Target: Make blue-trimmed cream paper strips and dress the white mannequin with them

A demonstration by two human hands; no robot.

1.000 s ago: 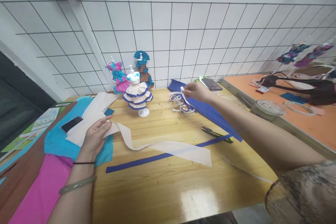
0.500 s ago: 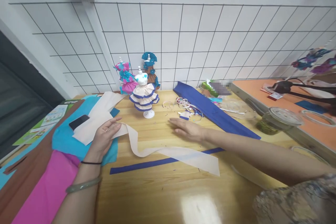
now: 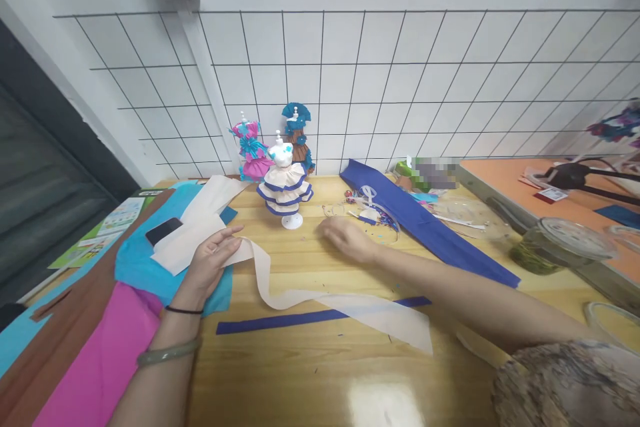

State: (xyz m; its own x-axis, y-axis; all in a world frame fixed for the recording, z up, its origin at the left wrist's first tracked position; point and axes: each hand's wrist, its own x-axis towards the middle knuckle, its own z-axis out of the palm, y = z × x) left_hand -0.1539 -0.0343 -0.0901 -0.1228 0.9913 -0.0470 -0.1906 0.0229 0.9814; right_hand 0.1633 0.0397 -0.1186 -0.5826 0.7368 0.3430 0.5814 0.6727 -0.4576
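Note:
My left hand (image 3: 215, 257) is closed on one end of a long cream paper strip (image 3: 310, 297), which curls over the table to the right. Part of the strip lies across a narrow blue strip (image 3: 280, 322). Over the table, near the small scraps, is my right hand (image 3: 347, 239); its fingers are smeared by motion. Behind and between the hands stands a small dress form (image 3: 285, 180) in a cream ruffled dress with blue edging.
Two more dressed forms, one pink (image 3: 253, 150) and one teal and brown (image 3: 299, 137), stand by the wall. Coloured papers and a phone (image 3: 163, 231) lie left. Blue paper (image 3: 425, 223), scraps (image 3: 373, 212) and a round container (image 3: 555, 247) are right.
The view has shifted, so most things appear further right. My right hand's fingers look more curled and blurred than before. My left hand keeps its grip on the cream strip.

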